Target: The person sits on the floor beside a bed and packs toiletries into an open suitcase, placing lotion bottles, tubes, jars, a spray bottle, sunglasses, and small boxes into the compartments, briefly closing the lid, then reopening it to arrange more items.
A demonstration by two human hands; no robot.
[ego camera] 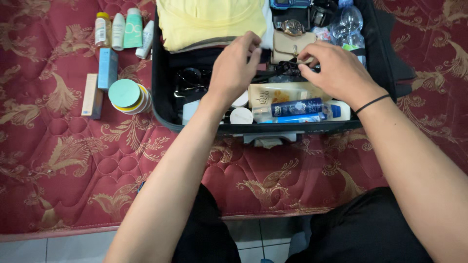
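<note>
Item 1. Open black fabric suitcase, lying on a dark red quilted mattress with gold leaf pattern; both hands are working inside it.

Item 2. Left hand, reaching in from 6 o'clock, fingers curled, thumb and forefinger pinching at a thin black strap that is running across the middle of the case. Whether the pinch is fully closing on the strap I cannot tell.

Item 3. Right hand, wearing a thin black band at the wrist, fingertips bending down onto the same strap at its 3 o'clock end, just below a small beige leather pouch. Grip partly hidden; contact appearing light.

Item 4. Contents around the hands: folded pale yellow cloth garment at 11 o'clock; round metal wristwatch sitting at 12 o'clock of the pouch; clear plastic water bottle at 1 o'clock; cream-coloured tube with orange print and dark blue tube lying at 6 o'clock of the strap; dark sunglasses at 9 o'clock of the left hand.

Item 5. Outside the case, at 9 o'clock: round mint-green lidded tub, tall light blue box, narrow peach box, and a row of small bottles lying at 10 o'clock.
</note>
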